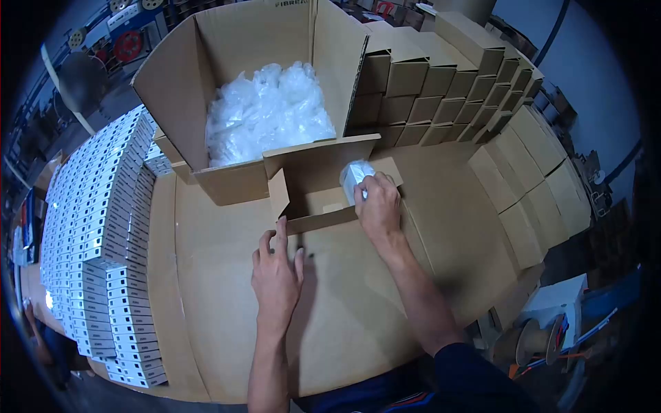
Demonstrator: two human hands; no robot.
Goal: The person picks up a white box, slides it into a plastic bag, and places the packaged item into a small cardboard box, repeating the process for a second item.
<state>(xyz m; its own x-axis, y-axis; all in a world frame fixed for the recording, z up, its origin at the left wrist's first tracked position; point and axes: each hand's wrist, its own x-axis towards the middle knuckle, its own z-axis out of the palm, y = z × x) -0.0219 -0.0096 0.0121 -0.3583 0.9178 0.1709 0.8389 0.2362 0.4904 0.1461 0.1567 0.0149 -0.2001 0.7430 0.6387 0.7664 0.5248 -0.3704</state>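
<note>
An open small cardboard box (321, 221) lies in front of me, its long flap raised at the back and a short flap folded out at the left end. At the box's right end, my right hand (379, 206) is closed around a white packet in clear plastic wrap (352, 177). The rest of the box shows bare cardboard inside. My left hand (277, 272) is open, fingers stretched forward, with the index fingertip at the box's front left corner.
Behind stands a large open carton (255, 31) with a heap of clear plastic bags (272, 113). Tall stacks of small white boxes (103, 193) line the left. Brown boxes (427, 76) are piled at back right, more brown boxes (537, 179) at right. A spool (537, 344) sits lower right.
</note>
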